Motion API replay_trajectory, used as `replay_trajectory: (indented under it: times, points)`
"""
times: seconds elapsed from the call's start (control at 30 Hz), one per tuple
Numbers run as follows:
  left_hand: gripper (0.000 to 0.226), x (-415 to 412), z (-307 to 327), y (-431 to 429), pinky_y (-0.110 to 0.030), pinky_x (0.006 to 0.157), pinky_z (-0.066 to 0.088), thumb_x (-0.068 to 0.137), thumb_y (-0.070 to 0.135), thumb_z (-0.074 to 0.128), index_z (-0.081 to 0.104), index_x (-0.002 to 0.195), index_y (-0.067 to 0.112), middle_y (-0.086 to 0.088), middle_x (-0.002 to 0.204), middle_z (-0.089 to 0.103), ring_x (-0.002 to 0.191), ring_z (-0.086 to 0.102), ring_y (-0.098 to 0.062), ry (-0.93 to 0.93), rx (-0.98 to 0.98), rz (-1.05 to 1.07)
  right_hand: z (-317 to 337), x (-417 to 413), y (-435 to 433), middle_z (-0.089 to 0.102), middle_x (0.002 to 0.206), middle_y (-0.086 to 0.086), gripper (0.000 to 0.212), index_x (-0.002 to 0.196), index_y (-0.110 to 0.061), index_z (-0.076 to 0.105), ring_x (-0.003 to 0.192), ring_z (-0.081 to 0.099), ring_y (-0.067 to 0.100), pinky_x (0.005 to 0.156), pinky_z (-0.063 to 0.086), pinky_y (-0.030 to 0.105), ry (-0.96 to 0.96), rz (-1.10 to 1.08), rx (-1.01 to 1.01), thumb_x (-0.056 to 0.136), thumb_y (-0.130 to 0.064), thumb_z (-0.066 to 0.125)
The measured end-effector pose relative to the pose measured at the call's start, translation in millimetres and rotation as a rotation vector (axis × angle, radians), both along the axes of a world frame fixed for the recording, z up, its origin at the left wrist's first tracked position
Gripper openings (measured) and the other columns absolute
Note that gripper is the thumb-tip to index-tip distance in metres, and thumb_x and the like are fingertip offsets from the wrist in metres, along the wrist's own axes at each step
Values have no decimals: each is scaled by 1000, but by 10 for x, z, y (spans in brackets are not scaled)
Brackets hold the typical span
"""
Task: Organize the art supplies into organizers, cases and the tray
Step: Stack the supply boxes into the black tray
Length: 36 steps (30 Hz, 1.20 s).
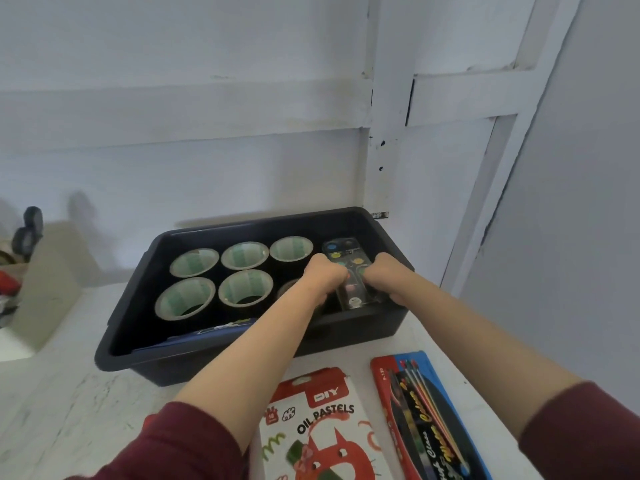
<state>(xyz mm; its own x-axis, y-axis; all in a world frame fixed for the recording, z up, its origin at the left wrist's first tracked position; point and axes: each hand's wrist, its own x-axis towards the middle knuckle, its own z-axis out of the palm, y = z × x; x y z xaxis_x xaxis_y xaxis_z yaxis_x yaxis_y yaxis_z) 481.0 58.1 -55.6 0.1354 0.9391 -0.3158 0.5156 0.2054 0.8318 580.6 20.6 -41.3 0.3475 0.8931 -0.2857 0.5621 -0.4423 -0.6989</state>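
One paint set [342, 252], gripped at the tray's [114, 337] right end.
Five tape rolls [244, 255] stand at the left; the left hand [323, 271] and right hand [384, 275] each curl round a side of the set, seemingly seating it. The next move calls for letting go, then fetching the pastel box [311, 427] and pen pack [426, 417] lying in front.

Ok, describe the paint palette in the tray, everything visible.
The paint palette is a long dark case, glossy on top, with round pans: blue, yellow, green, pink, white. It is lengthwise at the right end of the black tray, beside the tape rolls. The left hand and right hand grip its long edges.
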Motion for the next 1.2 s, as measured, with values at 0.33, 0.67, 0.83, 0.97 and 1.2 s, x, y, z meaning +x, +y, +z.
replay_trajectory:
  times: [0.33, 0.67, 0.83, 0.97, 1.2]
  points:
    - [22, -12, -96, 33, -19, 60, 42, 82, 8, 65, 53, 100, 7, -9, 94, 56, 75, 53, -12, 197, 144, -133, -95, -35, 90, 54, 83, 7, 5, 95, -7, 56, 76, 54, 18, 58, 41, 20, -248, 14, -26, 91, -8, 57]
    - [38, -88, 170, -396, -24, 82, 46, 83, 12, 64, 54, 120, 10, -6, 114, 56, 99, 57, -16, 153, 595, -213, 36, -78, -314, 59, 87, 0, 15, 97, -15, 61, 78, 55, 12, 68, 37, 19, -548, 60, 469, 96, -24, 49]
    - [21, -214, 313, -1017, -10, 62, 46, 84, 11, 64, 53, 97, 23, 10, 80, 58, 69, 56, 4, -69, 592, -357, 188, 82, -1003, 55, 68, -3, 27, 71, -19, 54, 59, 50, 5, 52, 32, 17, -506, 139, 365, 94, -33, 50]
    - [36, -292, 209, -1428, -22, 73, 53, 85, 12, 65, 51, 118, 19, 1, 108, 61, 91, 60, -8, -155, 3, -424, 117, 170, -1523, 57, 59, -1, 37, 74, -14, 54, 46, 54, 6, 47, 40, 19, -537, 184, -132, 94, -44, 47]
    - [25, -227, -9, -1832, -46, 98, 44, 88, -1, 56, 52, 112, 4, -8, 101, 59, 91, 55, -17, -361, -564, -218, -261, 306, -2002, 62, 64, 1, 37, 87, -10, 52, 42, 60, 9, 41, 48, 21, -311, 102, -390, 94, -46, 47]
